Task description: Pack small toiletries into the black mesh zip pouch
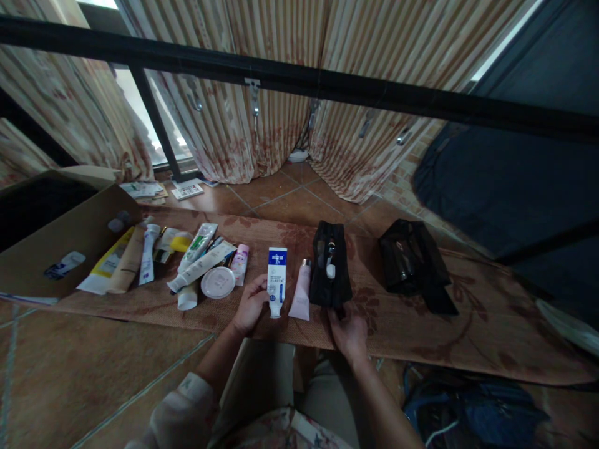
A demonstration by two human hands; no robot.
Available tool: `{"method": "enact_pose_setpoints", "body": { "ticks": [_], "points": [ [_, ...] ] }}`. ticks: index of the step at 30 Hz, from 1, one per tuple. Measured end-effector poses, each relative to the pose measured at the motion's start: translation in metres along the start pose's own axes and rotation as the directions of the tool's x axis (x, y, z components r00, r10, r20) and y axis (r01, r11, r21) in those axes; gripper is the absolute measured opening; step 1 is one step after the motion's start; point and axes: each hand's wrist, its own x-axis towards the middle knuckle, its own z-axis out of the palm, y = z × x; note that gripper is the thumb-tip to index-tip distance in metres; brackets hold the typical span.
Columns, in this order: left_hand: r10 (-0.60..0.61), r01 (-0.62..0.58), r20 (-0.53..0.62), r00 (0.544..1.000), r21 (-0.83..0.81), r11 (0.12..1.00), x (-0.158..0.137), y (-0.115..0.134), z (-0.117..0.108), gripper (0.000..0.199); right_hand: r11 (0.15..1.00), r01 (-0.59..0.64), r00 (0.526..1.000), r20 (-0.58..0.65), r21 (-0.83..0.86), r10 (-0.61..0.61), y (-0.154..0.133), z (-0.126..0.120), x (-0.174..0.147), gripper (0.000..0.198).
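Observation:
My left hand (254, 304) is closed on the left edge of a white and blue tube (277, 284), whose cap end points toward me. Just right of it lies a pale pink tube (301, 292) with a shiny cap. A black pouch (331, 280) with a see-through top comes after that, some small items showing inside. My right hand (349, 333) is at the pouch's near end, fingers closed against its lower edge and partly hidden by it. Further right stands a second black pouch (405, 259) with a clear panel.
At left is a pile of tubes (201, 265) with a round white lid (218, 282), beside an open cardboard box (100, 224). A dark metal rail (299, 84) crosses beyond the cloth-covered bench (281, 333). A blue bag (472, 405) sits below on the right.

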Motion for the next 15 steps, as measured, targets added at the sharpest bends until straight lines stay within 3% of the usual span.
{"method": "enact_pose_setpoints", "body": {
  "ticks": [15],
  "points": [
    [-0.016,0.014,0.029,0.999,0.081,0.997,0.0006,-0.0018,-0.0064,0.047,1.0,-0.019,1.0,0.024,0.023,0.018,0.0014,0.0008,0.0,0.028]
  ]
}}
